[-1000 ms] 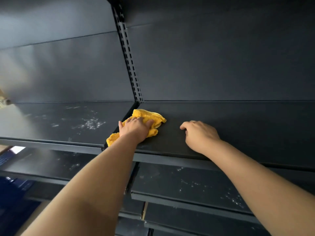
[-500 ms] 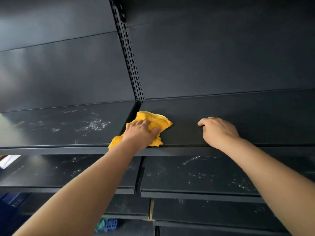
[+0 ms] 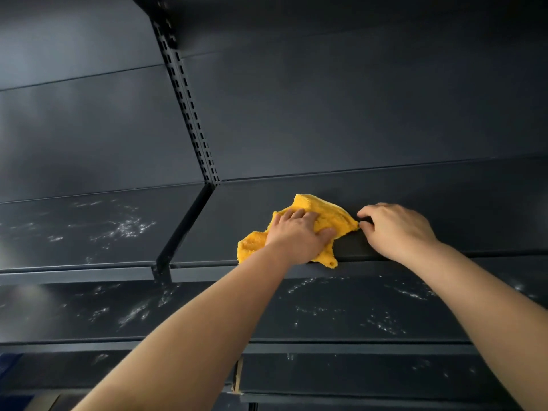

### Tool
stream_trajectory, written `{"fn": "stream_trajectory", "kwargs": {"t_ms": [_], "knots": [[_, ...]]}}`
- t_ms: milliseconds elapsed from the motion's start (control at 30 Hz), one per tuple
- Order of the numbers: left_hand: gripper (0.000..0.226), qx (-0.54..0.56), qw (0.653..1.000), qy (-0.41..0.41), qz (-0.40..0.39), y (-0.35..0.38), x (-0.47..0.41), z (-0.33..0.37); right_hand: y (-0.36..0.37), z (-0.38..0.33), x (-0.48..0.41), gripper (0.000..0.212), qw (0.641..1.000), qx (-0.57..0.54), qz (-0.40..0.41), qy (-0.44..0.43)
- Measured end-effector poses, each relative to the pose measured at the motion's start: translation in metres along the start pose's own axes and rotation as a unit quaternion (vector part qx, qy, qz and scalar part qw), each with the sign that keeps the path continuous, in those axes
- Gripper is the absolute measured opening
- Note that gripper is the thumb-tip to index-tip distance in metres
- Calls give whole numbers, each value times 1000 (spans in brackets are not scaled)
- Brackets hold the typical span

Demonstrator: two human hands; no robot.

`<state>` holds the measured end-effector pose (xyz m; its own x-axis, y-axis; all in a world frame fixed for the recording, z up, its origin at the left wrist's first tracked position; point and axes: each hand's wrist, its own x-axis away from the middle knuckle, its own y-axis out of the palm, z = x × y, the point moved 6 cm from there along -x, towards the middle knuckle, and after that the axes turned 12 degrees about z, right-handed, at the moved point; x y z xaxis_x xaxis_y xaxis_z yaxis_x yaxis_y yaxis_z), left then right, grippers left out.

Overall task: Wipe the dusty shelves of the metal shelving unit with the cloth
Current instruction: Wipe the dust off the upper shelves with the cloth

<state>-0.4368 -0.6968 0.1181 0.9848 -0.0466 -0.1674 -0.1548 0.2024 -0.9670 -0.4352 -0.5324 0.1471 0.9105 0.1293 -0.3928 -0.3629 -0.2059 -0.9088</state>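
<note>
A crumpled yellow cloth (image 3: 332, 213) lies on the upper right shelf (image 3: 459, 215) of the dark metal shelving unit, close to the front edge. My left hand (image 3: 296, 235) presses flat on the cloth with fingers spread. My right hand (image 3: 397, 229) rests on the same shelf just right of the cloth, fingers loosely bent, its fingertips touching the cloth's right tip; I see nothing held in it. The shelf around the hands looks free of dust.
White dust streaks cover the upper left shelf (image 3: 118, 229) and the shelves one level down (image 3: 341, 310). A perforated upright post (image 3: 189, 114) and a bracket (image 3: 184, 229) separate the left and right bays. Further shelves sit lower down.
My left hand has slid the cloth to the right along the shelf, away from the upright. The cloth now meets my right hand, which stayed on the shelf. The view has tilted.
</note>
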Motion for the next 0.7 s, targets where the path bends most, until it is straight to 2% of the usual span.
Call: {"fn": "stream_trajectory", "kwargs": {"t_ms": [267, 700], "knots": [[68, 13, 1000, -13, 0, 12, -40, 24, 2, 43, -16, 32, 1000, -10, -19, -10], [69, 4, 999, -21, 46, 22, -104, 2, 21, 22, -37, 30, 998, -43, -11, -45]]}}
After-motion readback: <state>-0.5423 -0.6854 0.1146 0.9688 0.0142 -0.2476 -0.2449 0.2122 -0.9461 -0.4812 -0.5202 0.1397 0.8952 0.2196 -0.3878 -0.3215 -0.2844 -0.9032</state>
